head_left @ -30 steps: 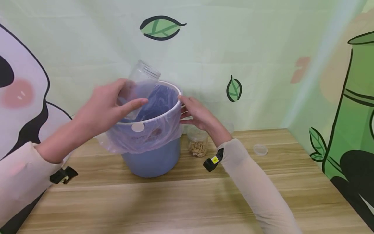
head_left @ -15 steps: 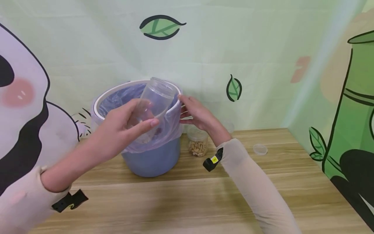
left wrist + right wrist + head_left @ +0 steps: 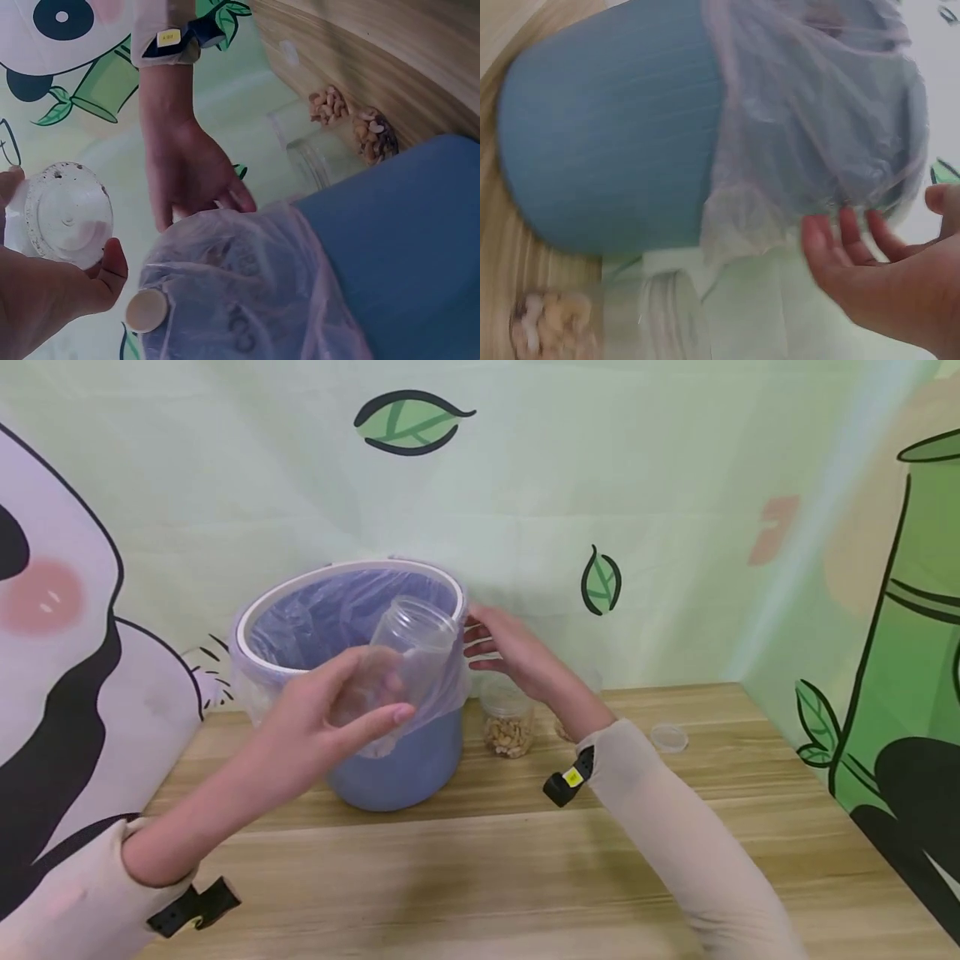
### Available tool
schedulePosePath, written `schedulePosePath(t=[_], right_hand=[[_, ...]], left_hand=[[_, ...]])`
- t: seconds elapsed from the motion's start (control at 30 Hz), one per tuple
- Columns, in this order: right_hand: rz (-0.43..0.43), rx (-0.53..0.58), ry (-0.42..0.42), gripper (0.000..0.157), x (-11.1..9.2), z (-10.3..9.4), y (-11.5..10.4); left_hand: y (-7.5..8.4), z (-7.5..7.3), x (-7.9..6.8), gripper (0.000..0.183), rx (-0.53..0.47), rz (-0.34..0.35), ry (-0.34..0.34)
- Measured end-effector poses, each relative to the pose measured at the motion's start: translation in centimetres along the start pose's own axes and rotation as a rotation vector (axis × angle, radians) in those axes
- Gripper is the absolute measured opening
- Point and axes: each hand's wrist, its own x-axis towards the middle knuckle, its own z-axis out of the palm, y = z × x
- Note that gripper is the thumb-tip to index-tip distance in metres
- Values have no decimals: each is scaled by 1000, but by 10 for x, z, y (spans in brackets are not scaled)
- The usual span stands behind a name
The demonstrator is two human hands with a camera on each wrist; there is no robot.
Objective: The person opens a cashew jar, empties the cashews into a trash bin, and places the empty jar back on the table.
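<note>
My left hand (image 3: pixel 322 710) grips a clear jar (image 3: pixel 420 631), tilted with its uncapped mouth up and to the right, in front of the blue bin (image 3: pixel 408 777). Small dark specks show on the jar's base in the left wrist view; no nuts show inside. A thin plastic bag (image 3: pixel 442 681) lines the bin and hangs over its white rim (image 3: pixel 255 610). At the bin's right side is my right hand (image 3: pixel 517 652), its fingers loosely bent close to the bag and the thumb apart from the rim in the right wrist view.
A clear jar of cashews (image 3: pixel 508 731) stands right of the bin. Partly behind the right wrist is a second jar with darker mixed nuts (image 3: pixel 376 135). A clear round lid (image 3: pixel 669 737) lies farther right on the wooden table (image 3: pixel 525 877), before a printed cloth backdrop.
My left hand brought the jar out from over the bin's mouth, down and rightward to the bin's front. My right thumb came off the rim, and that hand shifted slightly right.
</note>
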Motion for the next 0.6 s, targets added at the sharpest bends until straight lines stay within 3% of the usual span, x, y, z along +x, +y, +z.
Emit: schedulePosePath(t=[0.3, 0.6], right_hand=[[-291, -442, 39, 30, -30, -3, 13], [-471, -816, -81, 31, -56, -1, 34]], left_hand=[[-9, 7, -2, 42, -5, 50, 15], [-22, 20, -11, 56, -29, 55, 31]])
